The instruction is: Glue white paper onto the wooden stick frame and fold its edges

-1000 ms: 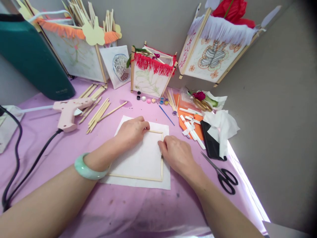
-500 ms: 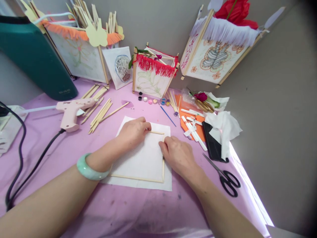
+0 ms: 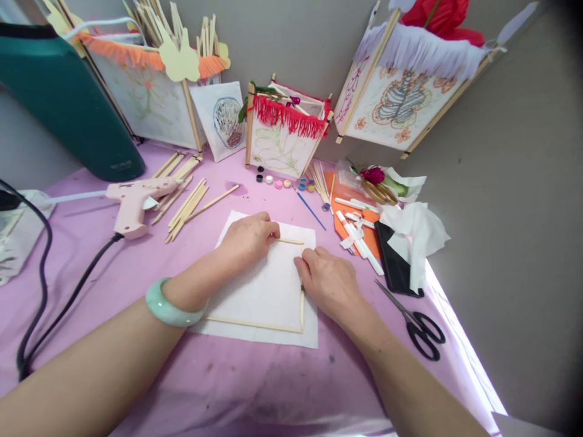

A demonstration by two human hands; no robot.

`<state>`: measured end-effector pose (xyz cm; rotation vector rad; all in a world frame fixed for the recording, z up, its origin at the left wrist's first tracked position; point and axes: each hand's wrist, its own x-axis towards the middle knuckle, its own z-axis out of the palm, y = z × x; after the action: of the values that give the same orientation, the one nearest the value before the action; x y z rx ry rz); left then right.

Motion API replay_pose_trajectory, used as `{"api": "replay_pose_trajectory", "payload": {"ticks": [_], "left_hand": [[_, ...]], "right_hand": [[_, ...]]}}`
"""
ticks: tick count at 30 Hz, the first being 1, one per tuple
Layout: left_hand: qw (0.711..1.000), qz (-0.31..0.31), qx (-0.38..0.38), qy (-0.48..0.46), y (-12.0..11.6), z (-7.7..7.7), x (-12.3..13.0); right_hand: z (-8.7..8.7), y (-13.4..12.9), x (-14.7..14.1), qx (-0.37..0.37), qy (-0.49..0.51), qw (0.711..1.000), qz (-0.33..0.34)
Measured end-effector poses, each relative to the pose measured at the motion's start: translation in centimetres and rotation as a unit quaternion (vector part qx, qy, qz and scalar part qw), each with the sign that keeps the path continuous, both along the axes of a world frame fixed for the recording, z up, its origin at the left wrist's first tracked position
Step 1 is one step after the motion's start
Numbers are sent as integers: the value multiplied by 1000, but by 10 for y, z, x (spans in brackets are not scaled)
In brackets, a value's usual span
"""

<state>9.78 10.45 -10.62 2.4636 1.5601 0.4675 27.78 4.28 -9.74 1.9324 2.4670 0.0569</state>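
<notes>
A square frame of thin wooden sticks (image 3: 255,322) lies on a white sheet of paper (image 3: 277,285) on the purple table cover. My left hand (image 3: 248,238), a green bangle (image 3: 169,306) on its wrist, presses down on the frame's far stick with curled fingers. My right hand (image 3: 325,281) presses its fingertips on the frame's right stick near the far corner. Neither hand lifts anything.
A pink glue gun (image 3: 133,205) with a black cord (image 3: 43,285) lies at the left beside loose sticks (image 3: 186,203). Black scissors (image 3: 416,320), a black phone (image 3: 395,261), tissue (image 3: 416,230), and paper rolls (image 3: 359,233) lie at the right. Small paint pots (image 3: 280,181) and several paper lanterns (image 3: 282,130) stand behind.
Both hands stay pressed on the stick frame with only slight finger shifts. The view has drifted a little.
</notes>
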Motion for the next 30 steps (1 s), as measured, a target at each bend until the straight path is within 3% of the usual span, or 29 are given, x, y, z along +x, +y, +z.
{"api": "replay_pose_trajectory", "payload": {"ticks": [14, 19, 22, 27, 30], "left_hand": [[1000, 11, -15, -4, -1, 4, 1], [998, -19, -20, -63, 2, 7, 0], [993, -25, -17, -111, 2, 26, -5], [990, 26, 58, -123, -15, 79, -34], [986, 90, 124, -70, -33, 90, -63]], "right_hand": [[0, 0, -1, -5, -9, 1000, 1], [1, -1, -1, -3, -14, 1000, 5], [1, 0, -1, 4, -18, 1000, 9], [0, 0, 0, 17, -14, 1000, 10], [-1, -1, 0, 18, -8, 1000, 12]]}}
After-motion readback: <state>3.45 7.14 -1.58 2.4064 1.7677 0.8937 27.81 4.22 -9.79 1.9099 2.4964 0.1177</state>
